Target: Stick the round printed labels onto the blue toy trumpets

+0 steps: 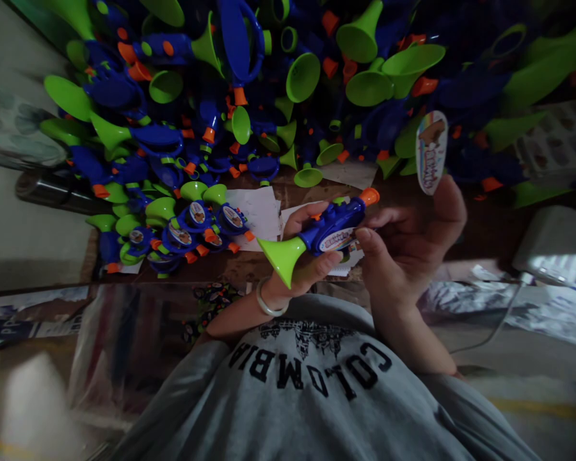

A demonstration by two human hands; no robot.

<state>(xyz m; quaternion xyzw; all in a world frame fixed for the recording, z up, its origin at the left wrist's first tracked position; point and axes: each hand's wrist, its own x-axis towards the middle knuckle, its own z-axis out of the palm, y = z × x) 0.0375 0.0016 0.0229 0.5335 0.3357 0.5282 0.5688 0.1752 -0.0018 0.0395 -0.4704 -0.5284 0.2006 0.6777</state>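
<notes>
A blue plastic toy trumpet (333, 224) with a green bell and an orange mouthpiece lies tilted in my left hand (310, 272). The fingers wrap behind it, and the thumb rests below its side. On that side is an oval printed sticker (336, 240). The thumb and a finger of my right hand (406, 246) come together at the sticker's right end, by the mouthpiece. A second oval sticker (431, 150) with a brown cartoon figure clings to a raised fingertip of the same hand. Whatever is under the right thumb is partly hidden.
Many similar trumpets (302, 77) are heaped across the back of the table. Several with stickers (196, 214) lie grouped at the left, beside white paper (256, 214). A dark cylinder (57, 192) is at far left. A pale box (554, 240) with a cable stands at right.
</notes>
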